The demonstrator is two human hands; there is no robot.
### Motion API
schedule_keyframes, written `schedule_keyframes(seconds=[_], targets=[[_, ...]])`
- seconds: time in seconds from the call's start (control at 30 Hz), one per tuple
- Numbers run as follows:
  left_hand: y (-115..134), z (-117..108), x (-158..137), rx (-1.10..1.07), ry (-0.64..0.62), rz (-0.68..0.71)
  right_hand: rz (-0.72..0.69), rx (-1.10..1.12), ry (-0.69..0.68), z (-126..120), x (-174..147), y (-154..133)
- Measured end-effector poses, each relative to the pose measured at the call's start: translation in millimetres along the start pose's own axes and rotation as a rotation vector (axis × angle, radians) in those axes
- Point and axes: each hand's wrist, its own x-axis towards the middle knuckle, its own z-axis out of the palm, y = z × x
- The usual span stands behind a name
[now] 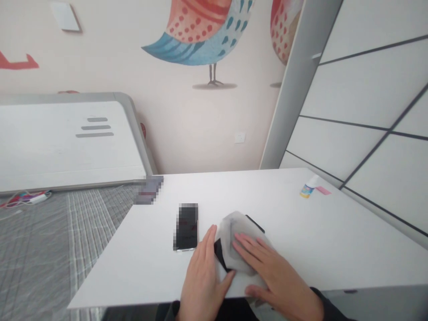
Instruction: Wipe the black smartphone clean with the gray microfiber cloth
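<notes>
So both hands are down at the near edge of the white tabletop point(301, 240), working on a flat black device, looks like a second phone point(254, 223), mostly buried under a grey cleaning cloth point(239, 240). Only two bits of it peek out: a dark corner up top right of the cloth and another dark corner at the lower left, right between the hands. That tells you the long axis runs on a diagonal, from near-left to far-right, not square to the table edge. The right hand point(267, 272) sits on top of the cloth with fingers spread flat, pressing it down onto the device, so it's the one actually over the thing. The left hand point(203, 272) is just beside it on the left, open and edge-on, fingers straight, thumb side touching the cloth edge and that exposed lower corner, more steadying than gripping. Neither hand is closed around anything. Just left of the left hand's fingertips there's another phone point(187, 226) lying flat, long axis pointing straight away from the person, close to the cloth but not touching it. Way off at the far right of the tabletop there's a small bottle point(308, 188) next to a pink slip point(323, 191), well apart from everything. Bed point(50, 249) with a grey plaid cover is off to the left.
</notes>
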Motion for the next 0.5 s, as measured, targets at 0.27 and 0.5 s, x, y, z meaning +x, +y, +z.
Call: schedule_keyframes(seconds=[0.27, 0.5], targets=[[2, 0, 1, -0.026, 0.011, -0.050, 0.077, -0.017, 0.023, 2, 34, -14], [4, 0, 1, -0.039, 0.017, -0.039, -0.151, 0.121, -0.060, 1, 8, -20]])
